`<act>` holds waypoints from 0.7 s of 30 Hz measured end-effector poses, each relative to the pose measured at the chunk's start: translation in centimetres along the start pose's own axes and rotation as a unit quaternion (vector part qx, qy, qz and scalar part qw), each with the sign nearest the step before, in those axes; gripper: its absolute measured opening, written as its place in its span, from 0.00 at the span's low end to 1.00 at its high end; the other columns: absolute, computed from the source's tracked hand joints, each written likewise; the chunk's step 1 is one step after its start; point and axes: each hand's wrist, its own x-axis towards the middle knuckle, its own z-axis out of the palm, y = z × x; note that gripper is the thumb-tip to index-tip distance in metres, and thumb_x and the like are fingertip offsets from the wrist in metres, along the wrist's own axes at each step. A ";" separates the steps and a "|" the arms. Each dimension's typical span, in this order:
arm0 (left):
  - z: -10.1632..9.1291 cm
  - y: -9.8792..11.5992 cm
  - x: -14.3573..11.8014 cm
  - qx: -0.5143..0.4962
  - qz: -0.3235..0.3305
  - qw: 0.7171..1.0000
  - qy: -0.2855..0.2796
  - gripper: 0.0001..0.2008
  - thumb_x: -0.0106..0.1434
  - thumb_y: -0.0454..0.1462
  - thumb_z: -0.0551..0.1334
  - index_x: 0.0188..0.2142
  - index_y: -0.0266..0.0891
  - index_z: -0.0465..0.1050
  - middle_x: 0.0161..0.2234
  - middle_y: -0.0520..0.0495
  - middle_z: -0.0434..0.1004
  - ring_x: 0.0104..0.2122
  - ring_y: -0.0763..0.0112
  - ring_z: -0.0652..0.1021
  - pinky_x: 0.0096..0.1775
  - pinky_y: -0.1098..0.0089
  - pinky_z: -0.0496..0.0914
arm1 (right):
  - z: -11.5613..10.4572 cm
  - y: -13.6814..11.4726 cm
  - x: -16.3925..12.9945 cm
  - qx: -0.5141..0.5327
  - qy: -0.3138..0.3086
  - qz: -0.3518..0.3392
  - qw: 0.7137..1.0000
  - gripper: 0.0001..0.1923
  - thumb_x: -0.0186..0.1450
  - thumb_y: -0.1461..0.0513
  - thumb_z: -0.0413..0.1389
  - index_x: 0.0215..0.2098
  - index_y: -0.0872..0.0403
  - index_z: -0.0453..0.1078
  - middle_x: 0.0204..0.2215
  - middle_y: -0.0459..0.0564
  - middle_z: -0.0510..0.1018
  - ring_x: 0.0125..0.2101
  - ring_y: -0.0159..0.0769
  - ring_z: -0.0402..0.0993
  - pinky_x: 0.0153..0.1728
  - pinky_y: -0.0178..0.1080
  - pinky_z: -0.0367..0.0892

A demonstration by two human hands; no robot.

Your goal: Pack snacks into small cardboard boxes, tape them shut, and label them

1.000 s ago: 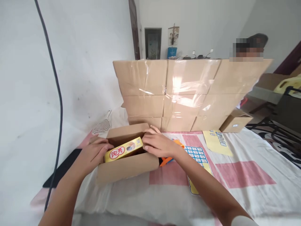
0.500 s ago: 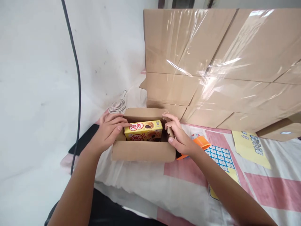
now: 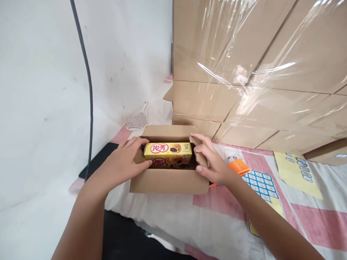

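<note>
A small open cardboard box [image 3: 168, 182] sits on a pink and white sheet. A yellow snack carton [image 3: 167, 151] with red characters lies inside it, over another printed pack. My left hand [image 3: 123, 164] rests on the box's left end, fingers touching the carton's left end. My right hand [image 3: 213, 162] grips the box's right side flap [image 3: 200, 156], thumb outside and fingers over the edge.
A wall of taped cardboard boxes [image 3: 252, 68] wrapped in clear film rises right behind. An orange tape dispenser [image 3: 235, 167] lies by my right wrist, next to yellow label sheets [image 3: 296, 171]. A white mesh scoop [image 3: 137, 120], a black cable [image 3: 88, 86] and a white wall are at left.
The view has tilted down and closer to the box. The yellow carton has settled lower and flatter inside it. My right hand has shifted from the carton to the right flap.
</note>
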 end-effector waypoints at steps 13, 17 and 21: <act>-1.0 4.0 -0.5 0.039 -0.105 0.991 -0.070 0.22 0.64 0.46 0.57 0.57 0.51 0.69 0.47 0.48 0.83 0.43 0.51 0.82 0.35 0.62 0.69 | 0.7 -0.5 0.3 0.037 0.021 -0.024 0.999 0.05 0.73 0.59 0.49 0.45 0.48 0.65 0.67 0.54 0.59 0.68 0.54 0.51 0.66 0.65 0.53; -0.5 3.3 -0.2 -0.100 -0.063 0.993 0.012 0.25 0.62 0.46 0.63 0.59 0.50 0.68 0.53 0.50 0.80 0.50 0.54 0.80 0.46 0.60 0.72 | 0.7 -0.3 -0.1 -0.002 0.054 -0.009 0.999 0.04 0.70 0.61 0.51 0.42 0.48 0.67 0.65 0.52 0.59 0.68 0.56 0.51 0.67 0.68 0.49; 0.4 3.3 0.2 -0.160 -0.026 0.983 0.088 0.31 0.61 0.50 0.67 0.62 0.52 0.69 0.58 0.49 0.76 0.57 0.52 0.76 0.58 0.54 0.68 | 0.6 -0.2 -0.3 -0.031 0.087 -0.006 0.996 0.05 0.63 0.64 0.56 0.37 0.48 0.71 0.67 0.46 0.54 0.72 0.60 0.40 0.72 0.68 0.35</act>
